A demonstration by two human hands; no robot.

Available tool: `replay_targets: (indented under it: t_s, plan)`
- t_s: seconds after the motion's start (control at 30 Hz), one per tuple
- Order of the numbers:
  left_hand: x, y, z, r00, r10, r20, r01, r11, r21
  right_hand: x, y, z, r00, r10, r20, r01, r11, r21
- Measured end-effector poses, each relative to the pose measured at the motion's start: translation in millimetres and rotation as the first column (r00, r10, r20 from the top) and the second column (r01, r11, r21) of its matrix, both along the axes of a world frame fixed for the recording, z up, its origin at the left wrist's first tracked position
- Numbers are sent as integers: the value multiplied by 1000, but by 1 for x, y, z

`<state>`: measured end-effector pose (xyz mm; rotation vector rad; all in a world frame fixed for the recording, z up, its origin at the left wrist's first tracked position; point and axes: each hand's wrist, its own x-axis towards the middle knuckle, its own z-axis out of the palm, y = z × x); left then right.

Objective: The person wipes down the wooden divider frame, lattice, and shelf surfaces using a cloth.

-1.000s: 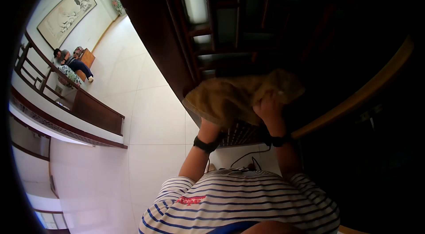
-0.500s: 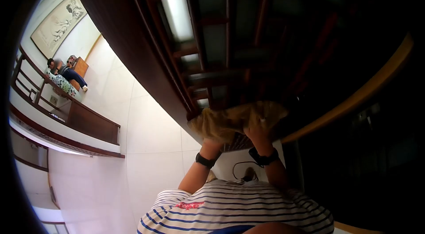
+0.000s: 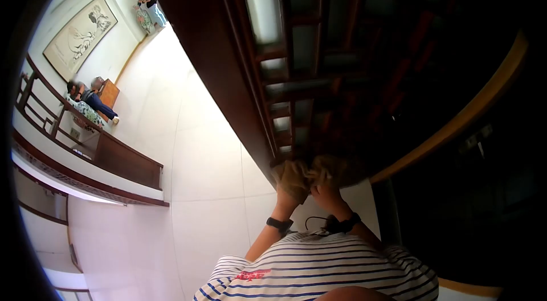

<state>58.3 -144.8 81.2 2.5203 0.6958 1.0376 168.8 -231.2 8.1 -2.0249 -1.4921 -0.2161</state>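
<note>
A brown cloth (image 3: 295, 177), bunched and folded, is at the foot of the dark wooden lattice panel (image 3: 239, 62) in front of me. My left hand (image 3: 288, 196) is closed on its left part, the fingers mostly covered by the folds. Close beside it, my right hand (image 3: 323, 191) grips the cloth from below on its right side. Shadow hides part of the cloth's far side and whether it touches the panel. Both wrists carry black bands.
Pale floor tiles (image 3: 211, 187) lie to the left. A low wall with a dark wooden railing (image 3: 128, 158) runs along that side. Farther off, one person (image 3: 91, 99) sits near a wooden box, and another person (image 3: 149, 2) stands by the wall. A yellowish curved edge (image 3: 456, 130) is at the right.
The cloth was stretched wide between my hands and is now gathered smaller. My hands have come closer together. The view has turned, and the standing person has come into sight.
</note>
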Motion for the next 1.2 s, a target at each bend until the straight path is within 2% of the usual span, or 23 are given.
replay_targets:
  t_s: [0.03,0.07,0.1,0.17,0.2,0.27,0.33,0.37,0.4,0.43,0.53,0.6,0.67,0.7,0.73,0.77,0.8,0.83,0.9,0.93,1.07,1.13,1.2]
  plan:
    - [-3,-1,-1,1000,1,-7,-1,1000,-9,0,-8,-11,987,78,-138,-91,992,-91]
    - [-4,0,-1,988,-131,84,131,991,-6,0,-17,-21,950,139,-279,-191,968,-166]
    - [-6,0,-1,950,-259,176,261,965,12,1,-21,-17,949,140,-283,-193,967,-169]
    - [-4,-9,6,952,-229,202,247,967,-65,11,-18,5,845,289,-450,-341,939,-37]
    - [-2,-12,12,954,-201,224,236,962,-141,16,-19,11,847,293,-443,-342,939,-32]
    - [-2,-14,32,933,-259,249,279,959,-47,23,-24,21,957,232,-177,-217,971,98]
    - [-2,-13,47,911,-312,270,314,949,36,23,-36,72,941,203,-269,-169,975,147]
    - [-1,-9,53,939,-305,157,278,945,171,26,-40,88,916,175,-362,-110,975,193]
    - [1,-4,61,960,-278,44,252,919,304,42,-43,80,963,154,-222,-100,967,236]
    - [1,-1,77,960,-276,45,250,919,304,52,-42,86,970,159,-183,-103,954,282]
    - [7,19,112,966,-198,164,153,956,252,71,-31,141,946,212,-243,-92,900,427]
    - [18,41,112,935,-209,286,109,938,328,85,-9,163,932,227,-282,-67,873,482]
    - [29,47,103,923,-166,347,54,949,311,103,10,172,984,159,-86,-122,935,332]
    - [35,47,98,906,-123,405,0,957,290,107,17,165,984,157,-83,-121,935,332]
    - [40,46,92,905,-125,406,2,957,290,107,28,154,982,8,190,-82,919,385]
    - [43,44,86,953,-39,299,-65,942,330,108,35,146,886,-157,435,-60,894,445]
    - [47,43,79,979,55,195,-127,917,379,105,36,145,859,-163,485,-111,865,489]
    - [52,46,66,979,54,198,-127,916,381,106,38,138,858,-165,487,-112,864,490]
    - [60,49,41,955,117,274,-269,737,620,112,41,114,873,-182,452,-79,863,499]
    - [59,49,44,954,117,276,-270,736,621,110,43,108,872,-183,454,-80,862,500]
    - [51,39,64,964,92,249,-236,728,644,96,41,87,992,-103,75,56,883,467]
    - [46,34,75,965,91,245,-232,730,643,87,37,83,986,-120,112,61,902,428]
    - [41,30,83,975,91,203,-179,863,473,83,32,82,962,-139,236,35,917,397]
